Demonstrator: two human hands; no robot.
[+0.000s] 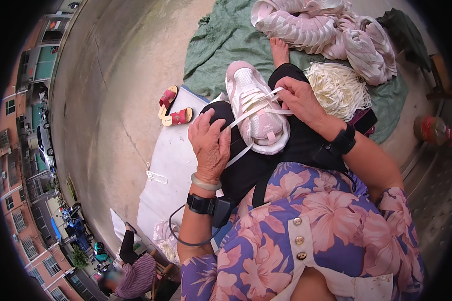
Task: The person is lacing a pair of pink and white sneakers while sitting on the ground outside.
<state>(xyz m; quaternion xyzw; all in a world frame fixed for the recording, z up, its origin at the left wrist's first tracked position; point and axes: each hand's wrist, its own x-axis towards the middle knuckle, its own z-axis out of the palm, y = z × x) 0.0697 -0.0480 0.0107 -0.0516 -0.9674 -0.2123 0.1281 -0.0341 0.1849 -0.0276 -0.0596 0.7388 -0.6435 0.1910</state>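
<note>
A pink-and-white sneaker upper (258,128) rests across my lap, its toe pointing away from me. A white shoelace (247,116) runs through its eyelets, and both ends are drawn out to the sides. My left hand (210,143) pinches one end between thumb and fingers, left of the shoe, above my knee. On the shoe's right side, my right hand (301,100) grips the other end between thumb and forefinger. The lace is crossed over the tongue. Whatever lies under the shoe is hidden.
Several similar uppers (306,32) are heaped on a green cloth (211,55) at the far side. A pile of white laces (336,90) sits right of my knee. Red sandals (177,116) stand left; a bottle (431,130) stands right. Another person (138,276) sits lower left.
</note>
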